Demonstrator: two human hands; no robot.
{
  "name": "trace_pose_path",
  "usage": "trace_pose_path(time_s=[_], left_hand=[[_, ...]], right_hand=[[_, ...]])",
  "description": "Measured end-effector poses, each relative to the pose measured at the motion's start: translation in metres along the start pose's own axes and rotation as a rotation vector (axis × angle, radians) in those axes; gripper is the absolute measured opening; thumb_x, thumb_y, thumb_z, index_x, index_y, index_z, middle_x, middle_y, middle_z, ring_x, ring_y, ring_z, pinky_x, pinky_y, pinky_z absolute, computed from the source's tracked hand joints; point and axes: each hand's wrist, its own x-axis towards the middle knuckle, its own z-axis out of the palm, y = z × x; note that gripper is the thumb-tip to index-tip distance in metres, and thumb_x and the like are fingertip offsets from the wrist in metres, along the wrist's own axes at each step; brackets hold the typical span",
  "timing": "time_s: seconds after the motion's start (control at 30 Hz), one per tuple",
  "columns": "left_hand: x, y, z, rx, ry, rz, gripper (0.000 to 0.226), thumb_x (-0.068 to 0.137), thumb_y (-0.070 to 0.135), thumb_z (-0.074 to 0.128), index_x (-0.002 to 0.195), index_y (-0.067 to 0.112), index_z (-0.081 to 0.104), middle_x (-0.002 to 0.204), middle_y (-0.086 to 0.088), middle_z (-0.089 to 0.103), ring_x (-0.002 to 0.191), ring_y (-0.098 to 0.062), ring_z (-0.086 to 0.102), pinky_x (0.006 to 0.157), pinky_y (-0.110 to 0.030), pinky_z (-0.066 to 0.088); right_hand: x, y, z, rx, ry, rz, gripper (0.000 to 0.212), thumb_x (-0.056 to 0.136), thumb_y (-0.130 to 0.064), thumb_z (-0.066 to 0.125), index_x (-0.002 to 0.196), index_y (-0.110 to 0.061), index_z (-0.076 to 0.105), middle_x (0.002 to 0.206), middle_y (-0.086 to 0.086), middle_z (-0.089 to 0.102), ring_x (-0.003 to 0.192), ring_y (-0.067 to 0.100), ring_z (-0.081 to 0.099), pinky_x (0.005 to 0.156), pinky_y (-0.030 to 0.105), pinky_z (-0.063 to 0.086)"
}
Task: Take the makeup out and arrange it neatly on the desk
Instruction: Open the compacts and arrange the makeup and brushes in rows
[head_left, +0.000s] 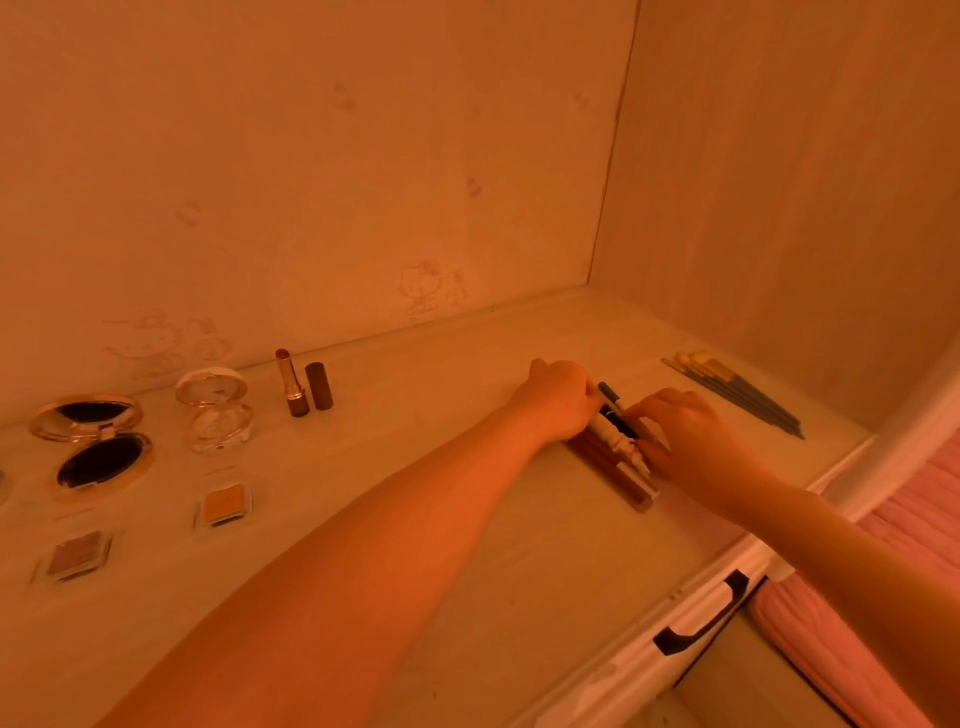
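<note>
On the pale desk (467, 519) lies a tight row of slim makeup sticks (615, 462), brown, white and dark, side by side. My left hand (558, 400) rests curled against the far end of the row. My right hand (691, 441) pinches a dark pencil (615, 408) at the row's right side, with its fingertips on the sticks. Parts of the row are hidden under both hands. Further left stand an open lipstick (291, 382) and its cap (319, 385), an open round compact (96, 441), a clear round case (215, 410) and two small square eyeshadow pans (224, 503) (75, 556).
A bundle of makeup brushes (737, 395) lies near the right wall. The back wall shows faint cartoon prints. The desk's front edge carries a drawer with a dark handle (701, 618). A pink quilted surface (852, 597) sits below at the right.
</note>
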Motion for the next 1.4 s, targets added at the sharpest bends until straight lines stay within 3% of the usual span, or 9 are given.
trace_pose_path(time_s=[0.17, 0.37, 0.5, 0.63, 0.8, 0.9, 1.07, 1.2, 1.4], left_hand=[[0.003, 0.009, 0.002, 0.031, -0.02, -0.015, 0.032, 0.099, 0.03, 0.041, 0.103, 0.011, 0.067, 0.109, -0.012, 0.064, 0.108, -0.03, 0.047, 0.093, -0.034, 0.028], [-0.002, 0.01, -0.003, -0.204, 0.104, -0.022, 0.029, 0.096, 0.029, 0.05, 0.105, 0.008, 0.067, 0.109, -0.012, 0.065, 0.11, -0.03, 0.051, 0.092, -0.035, 0.042], [-0.005, 0.01, -0.013, -0.483, 0.201, -0.08, 0.016, 0.088, 0.032, 0.063, 0.095, 0.017, 0.061, 0.098, 0.0, 0.064, 0.084, -0.018, 0.058, 0.07, -0.028, 0.044], [-0.019, 0.011, -0.022, -0.673, 0.225, -0.096, 0.018, 0.082, 0.032, 0.071, 0.085, 0.022, 0.057, 0.094, -0.009, 0.069, 0.072, -0.018, 0.059, 0.055, -0.026, 0.041], [-0.047, 0.002, -0.038, -0.823, 0.198, -0.104, 0.019, 0.083, 0.029, 0.071, 0.094, 0.018, 0.06, 0.093, -0.008, 0.072, 0.087, -0.02, 0.068, 0.08, -0.036, 0.054], [-0.068, -0.007, -0.049, -0.871, 0.192, -0.089, 0.015, 0.084, 0.025, 0.07, 0.091, 0.019, 0.059, 0.081, 0.0, 0.073, 0.083, -0.015, 0.067, 0.082, -0.033, 0.055], [-0.109, -0.03, -0.072, -0.792, 0.193, -0.062, 0.015, 0.079, 0.018, 0.076, 0.084, 0.02, 0.062, 0.091, -0.009, 0.073, 0.079, -0.016, 0.065, 0.078, -0.032, 0.054], [-0.14, -0.046, -0.088, -0.593, 0.227, -0.031, 0.018, 0.078, 0.017, 0.076, 0.091, 0.021, 0.064, 0.092, 0.0, 0.071, 0.074, -0.003, 0.063, 0.056, -0.005, 0.043], [-0.185, -0.075, -0.098, -0.289, 0.304, 0.042, 0.024, 0.079, 0.017, 0.075, 0.098, 0.027, 0.064, 0.096, 0.015, 0.066, 0.088, 0.001, 0.061, 0.074, -0.015, 0.048]], right_hand=[[0.005, 0.004, 0.003, -0.007, 0.016, -0.002, 0.027, 0.091, -0.022, 0.057, 0.118, -0.019, 0.062, 0.122, 0.003, 0.058, 0.112, 0.025, 0.048, 0.093, 0.034, 0.041], [0.007, 0.004, -0.001, 0.131, 0.107, 0.055, 0.028, 0.092, -0.024, 0.057, 0.12, -0.024, 0.059, 0.121, -0.001, 0.059, 0.117, 0.021, 0.047, 0.097, 0.035, 0.038], [0.007, -0.005, -0.008, 0.259, 0.169, 0.091, 0.026, 0.093, -0.017, 0.054, 0.118, -0.024, 0.06, 0.114, -0.005, 0.064, 0.11, 0.018, 0.055, 0.096, 0.038, 0.044], [0.005, -0.018, -0.014, 0.385, 0.237, 0.134, 0.026, 0.092, -0.021, 0.057, 0.117, -0.022, 0.06, 0.108, -0.003, 0.065, 0.099, 0.013, 0.059, 0.089, 0.035, 0.05], [-0.002, -0.041, -0.024, 0.44, 0.272, 0.082, 0.021, 0.091, -0.023, 0.059, 0.112, -0.022, 0.063, 0.102, -0.005, 0.064, 0.09, 0.01, 0.058, 0.079, 0.026, 0.049], [-0.006, -0.058, -0.029, 0.449, 0.279, 0.05, 0.019, 0.091, -0.021, 0.058, 0.109, -0.022, 0.063, 0.101, -0.005, 0.062, 0.09, 0.012, 0.057, 0.079, 0.03, 0.05], [-0.013, -0.091, -0.03, 0.489, 0.227, 0.013, 0.016, 0.091, -0.017, 0.058, 0.106, -0.023, 0.06, 0.097, -0.006, 0.061, 0.088, 0.011, 0.056, 0.073, 0.024, 0.046], [-0.019, -0.116, -0.028, 0.512, 0.192, -0.015, 0.017, 0.09, -0.018, 0.06, 0.106, -0.023, 0.057, 0.097, -0.007, 0.062, 0.087, 0.013, 0.06, 0.073, 0.024, 0.048], [-0.03, -0.158, -0.026, 0.422, 0.127, -0.101, 0.017, 0.09, -0.027, 0.059, 0.107, -0.032, 0.058, 0.095, -0.013, 0.061, 0.083, 0.004, 0.057, 0.078, 0.024, 0.05]])
